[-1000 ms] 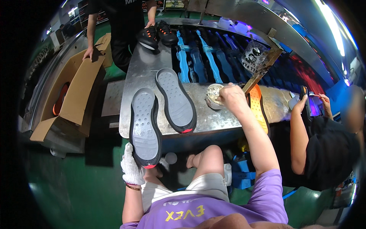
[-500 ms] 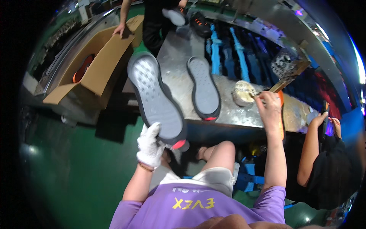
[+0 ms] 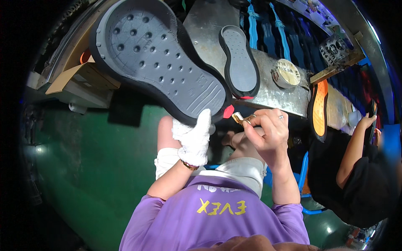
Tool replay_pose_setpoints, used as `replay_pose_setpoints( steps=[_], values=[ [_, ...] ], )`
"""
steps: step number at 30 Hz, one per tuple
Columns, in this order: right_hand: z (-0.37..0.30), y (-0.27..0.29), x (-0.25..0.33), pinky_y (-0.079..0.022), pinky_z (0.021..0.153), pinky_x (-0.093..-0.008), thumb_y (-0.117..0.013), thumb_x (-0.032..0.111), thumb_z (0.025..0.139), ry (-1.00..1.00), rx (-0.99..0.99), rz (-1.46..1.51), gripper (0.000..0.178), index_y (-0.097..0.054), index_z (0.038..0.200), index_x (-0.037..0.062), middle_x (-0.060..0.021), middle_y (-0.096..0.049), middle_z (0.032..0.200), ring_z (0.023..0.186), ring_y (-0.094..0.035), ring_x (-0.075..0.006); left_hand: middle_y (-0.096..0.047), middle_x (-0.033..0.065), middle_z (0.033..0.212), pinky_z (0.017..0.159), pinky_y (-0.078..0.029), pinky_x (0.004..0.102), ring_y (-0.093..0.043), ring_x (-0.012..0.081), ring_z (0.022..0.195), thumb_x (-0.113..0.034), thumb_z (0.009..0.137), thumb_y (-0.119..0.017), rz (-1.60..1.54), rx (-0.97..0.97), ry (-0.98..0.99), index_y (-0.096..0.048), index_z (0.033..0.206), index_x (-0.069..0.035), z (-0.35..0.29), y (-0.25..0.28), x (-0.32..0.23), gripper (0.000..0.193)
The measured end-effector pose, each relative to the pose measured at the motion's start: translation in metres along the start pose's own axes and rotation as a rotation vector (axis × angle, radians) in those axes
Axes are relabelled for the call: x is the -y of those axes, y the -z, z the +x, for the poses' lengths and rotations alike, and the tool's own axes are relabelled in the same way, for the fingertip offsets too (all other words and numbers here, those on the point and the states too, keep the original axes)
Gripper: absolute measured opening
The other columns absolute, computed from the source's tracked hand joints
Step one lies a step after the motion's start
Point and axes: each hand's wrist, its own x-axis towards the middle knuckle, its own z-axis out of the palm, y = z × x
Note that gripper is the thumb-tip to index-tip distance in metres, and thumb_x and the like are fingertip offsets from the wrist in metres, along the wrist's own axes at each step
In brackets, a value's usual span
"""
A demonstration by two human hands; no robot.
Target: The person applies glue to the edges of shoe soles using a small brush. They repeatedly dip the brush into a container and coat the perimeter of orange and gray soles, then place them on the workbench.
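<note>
My left hand [image 3: 194, 140], in a white glove, grips a black-rimmed grey shoe sole [image 3: 163, 62] by its red-tipped end. The sole is raised close to the camera, its dimpled face toward me. Bare, with a ring on a finger, my right hand [image 3: 270, 131] pinches a small brush [image 3: 238, 118] with a pale tip and a brass-coloured band. The brush tip points at the red end of the sole, very close to it; I cannot tell if they touch. A similar sole [image 3: 243, 69] lies on the metal bench beyond, near a tub of cream-coloured stuff [image 3: 287, 74].
An orange-faced sole [image 3: 320, 108] stands at the bench's right edge. Farther right, a co-worker's arm [image 3: 351, 146] reaches toward a dark sole. A cardboard box [image 3: 77, 79] is at the left. Blue straps [image 3: 280, 29] lie behind the metal bench [image 3: 205, 19].
My right hand has come from the tub to the red end of the held sole. My left hand has brought that sole up and nearer. The person behind the bench is out of view.
</note>
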Motion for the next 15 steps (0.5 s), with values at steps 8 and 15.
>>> replay_pose_setpoints(
  steps=[8,15],
  values=[
    [0.003,-0.012,0.007,-0.042,0.083,-0.0384,-0.082,0.012,0.074,0.04,0.062,-0.055,0.018,-0.065,0.076,0.0101,-0.004,-0.067,0.088,0.083,-0.062,-0.0237,-0.072,0.0034,0.107,0.081,-0.056,0.0274,-0.067,0.0133,0.093,-0.009,0.102,-0.064,0.063,0.124,-0.087,-0.066,0.122,-0.001,-0.006,0.001,0.007,0.022],
    [0.006,-0.015,0.008,-0.041,0.082,-0.0407,-0.08,0.012,0.074,0.023,0.117,-0.11,0.017,-0.063,0.073,0.01,-0.0042,-0.062,0.081,0.079,-0.059,-0.0262,-0.071,0.0044,0.108,0.075,-0.059,0.0264,-0.069,0.012,0.09,-0.009,0.102,-0.064,-0.051,0.158,0.059,-0.066,0.12,-0.001,-0.006,0.004,0.014,0.02]
  ],
)
